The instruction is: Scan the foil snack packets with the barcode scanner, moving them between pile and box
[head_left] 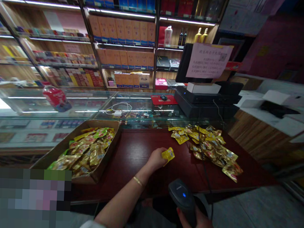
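Over the middle of the dark red table (138, 140), my left hand (157, 158) pinches a small yellow snack packet (168, 155) by its edge. My right hand (196, 223), low in the view, is wrapped around the handle of a black barcode scanner (182, 196) with a blue light lit on its top. To the right of my left hand lies a loose pile of gold and yellow packets (211, 143). On the left, a cardboard box (117, 139) holds many more gold, yellow and green packets (92, 148).
Behind the table runs a glass display counter (97, 106) with a red bottle (56, 97), a white cable (119, 109) and a red mouse pad (164, 100). A monitor with a paper sign (208, 61) stands at the back right. The scanner's dark cable (205, 170) crosses the table. Stocked shelves line the wall.
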The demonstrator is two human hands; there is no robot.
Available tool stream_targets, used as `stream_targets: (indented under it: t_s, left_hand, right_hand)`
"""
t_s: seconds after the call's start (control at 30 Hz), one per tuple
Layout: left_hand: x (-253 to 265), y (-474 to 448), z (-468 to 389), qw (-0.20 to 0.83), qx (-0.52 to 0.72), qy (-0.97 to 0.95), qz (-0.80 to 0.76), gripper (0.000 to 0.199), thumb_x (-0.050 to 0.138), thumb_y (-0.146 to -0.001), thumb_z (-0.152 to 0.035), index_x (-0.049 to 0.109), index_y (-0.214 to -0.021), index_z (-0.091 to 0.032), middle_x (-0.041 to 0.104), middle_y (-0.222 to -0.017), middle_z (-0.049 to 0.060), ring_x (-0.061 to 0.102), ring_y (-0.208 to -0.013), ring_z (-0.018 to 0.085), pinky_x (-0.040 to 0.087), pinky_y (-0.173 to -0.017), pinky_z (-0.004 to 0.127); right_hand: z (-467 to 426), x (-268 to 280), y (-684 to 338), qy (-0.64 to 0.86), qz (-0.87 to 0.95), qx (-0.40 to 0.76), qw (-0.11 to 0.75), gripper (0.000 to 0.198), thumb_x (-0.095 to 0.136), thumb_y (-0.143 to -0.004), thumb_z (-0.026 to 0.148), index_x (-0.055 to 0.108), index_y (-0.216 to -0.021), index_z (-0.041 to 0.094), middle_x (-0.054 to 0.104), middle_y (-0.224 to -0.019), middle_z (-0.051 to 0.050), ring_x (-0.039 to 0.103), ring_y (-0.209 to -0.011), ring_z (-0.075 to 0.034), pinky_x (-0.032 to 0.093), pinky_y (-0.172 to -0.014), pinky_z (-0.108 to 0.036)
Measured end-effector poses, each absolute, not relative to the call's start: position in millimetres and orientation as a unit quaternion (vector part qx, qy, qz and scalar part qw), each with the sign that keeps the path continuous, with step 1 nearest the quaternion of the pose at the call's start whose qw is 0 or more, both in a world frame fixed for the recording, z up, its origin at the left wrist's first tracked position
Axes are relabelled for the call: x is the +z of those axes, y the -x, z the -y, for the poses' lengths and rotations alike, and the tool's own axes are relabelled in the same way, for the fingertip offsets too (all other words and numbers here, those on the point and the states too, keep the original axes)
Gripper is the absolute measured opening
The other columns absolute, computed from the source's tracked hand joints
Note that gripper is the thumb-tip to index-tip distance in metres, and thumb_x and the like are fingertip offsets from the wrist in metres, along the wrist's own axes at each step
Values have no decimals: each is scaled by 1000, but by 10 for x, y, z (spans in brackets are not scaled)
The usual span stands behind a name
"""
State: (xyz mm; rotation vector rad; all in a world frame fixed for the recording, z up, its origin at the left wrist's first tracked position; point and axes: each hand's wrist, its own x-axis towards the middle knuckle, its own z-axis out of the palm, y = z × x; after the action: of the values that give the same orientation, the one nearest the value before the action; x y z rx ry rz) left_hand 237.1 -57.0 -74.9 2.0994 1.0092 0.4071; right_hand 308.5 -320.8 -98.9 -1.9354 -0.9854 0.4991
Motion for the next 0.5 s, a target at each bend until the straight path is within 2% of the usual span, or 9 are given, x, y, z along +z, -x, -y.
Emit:
stream_targets:
  t_s: [0.03, 0.1, 0.2, 0.27, 0.37, 0.5]
  left_hand:
    - [-801, -2112, 611, 428, 184, -793, -392, 44, 72, -74, -15, 66, -118, -16, 74, -108, 9, 70, -94, 23, 55, -83, 29]
    - [-911, -1639, 723, 524, 258, -710, -394, 44, 75, -72, -20, 63, -115, -16, 75, -102, 6, 71, -87, 21, 56, -76, 29]
    - [-1043, -1204, 919, 592, 358, -594, -412, 48, 79, -69, -30, 55, -109, -20, 74, -96, 4, 71, -81, 21, 57, -71, 29]
    - [-1090, -1125, 1010, 598, 400, -559, -413, 49, 79, -69, -33, 50, -107, -22, 74, -95, 5, 72, -82, 22, 58, -73, 31]
    - [-1098, -1167, 1040, 587, 428, -555, -405, 49, 78, -70, -33, 48, -107, -22, 74, -98, 7, 73, -88, 23, 58, -78, 34]
    - [-1069, -1192, 985, 571, 396, -578, -428, 47, 76, -71, -30, 47, -107, -21, 75, -95, 7, 74, -85, 25, 57, -74, 34]
  right_hand:
    - [3168, -955, -3056, 776, 387, 207, 453, 54, 58, -81, 72, 77, -93, 23, 84, -86, -11, 80, -85, -32, 60, -74, -32]
    - [3074, -892, -2982, 771, 359, 248, 464, 57, 58, -79, 78, 74, -83, 23, 79, -67, -9, 77, -67, -29, 57, -62, -31]
    - [2915, -835, -2838, 734, 330, 355, 477, 56, 57, -80, 78, 65, -71, 24, 62, -46, 1, 62, -44, -20, 49, -49, -27]
    - [2812, -814, -2732, 694, 327, 414, 490, 56, 58, -81, 78, 63, -70, 23, 59, -47, 3, 59, -44, -17, 47, -49, -25]
    - [2692, -759, -2589, 657, 325, 463, 500, 59, 59, -79, 79, 67, -78, 20, 64, -53, 1, 58, -47, -16, 46, -48, -24]
    - [2617, -642, -2491, 661, 318, 447, 512, 60, 56, -81, 79, 66, -77, 20, 63, -52, 1, 57, -46, -15, 44, -47, -24]
